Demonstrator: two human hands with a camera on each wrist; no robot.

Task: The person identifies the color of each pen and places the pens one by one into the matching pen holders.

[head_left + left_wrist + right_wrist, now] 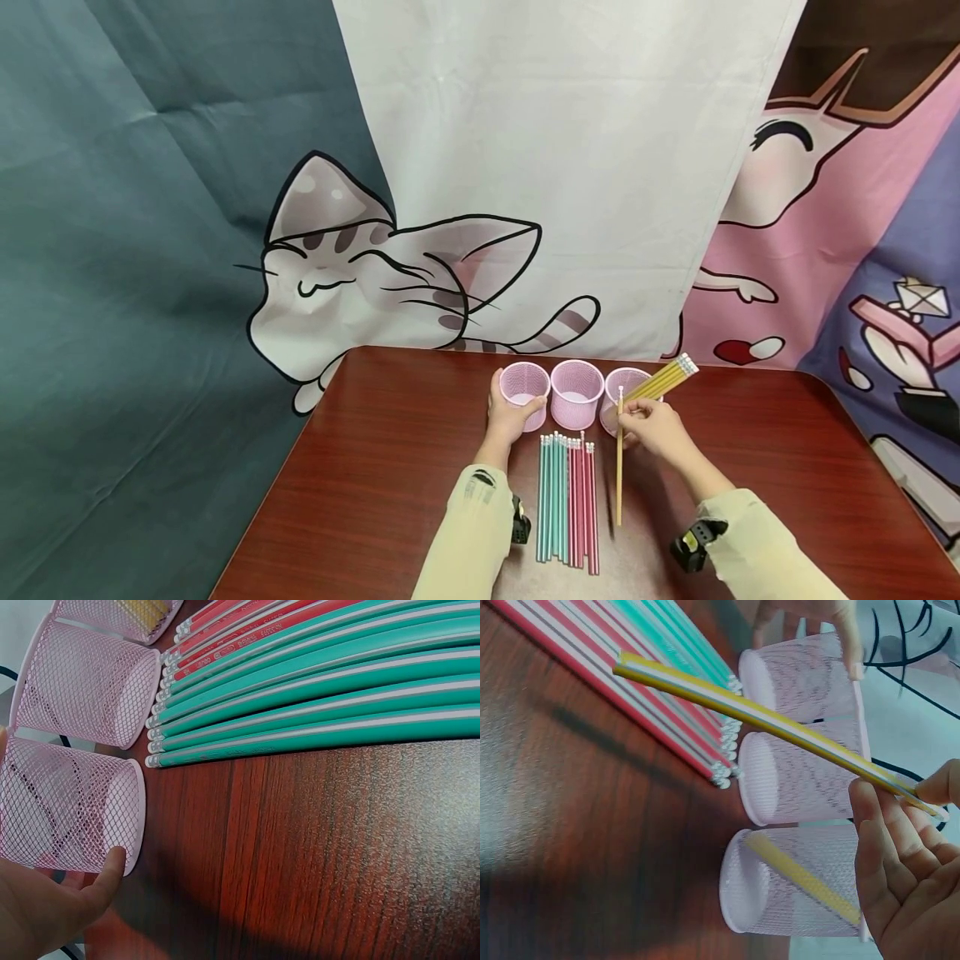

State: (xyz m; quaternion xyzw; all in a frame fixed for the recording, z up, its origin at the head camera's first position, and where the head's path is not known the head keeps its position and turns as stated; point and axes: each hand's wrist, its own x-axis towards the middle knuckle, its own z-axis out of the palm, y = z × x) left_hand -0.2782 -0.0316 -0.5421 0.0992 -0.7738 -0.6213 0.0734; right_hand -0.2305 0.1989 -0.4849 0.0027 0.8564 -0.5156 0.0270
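Three pink mesh pencil cups stand in a row. My left hand [508, 415] holds the left cup [532, 417] by its side, thumb across the front. The middle cup [577, 413] stands beside it. Pinched near its eraser end by my right hand [663, 433] is a yellow pencil [735, 709], its other end slanting down toward the near side. It is in front of the right cup [810, 907], where several yellow pencils [664, 379] lean out to the right. Green pencils [553, 500] and red pencils [583, 517] lie side by side before the cups, eraser ends toward them.
The dark wood table [375, 483] has its far edge just behind the cups. A printed cloth [585, 167] with a cartoon cat hangs behind it. Each wrist carries a small black camera.
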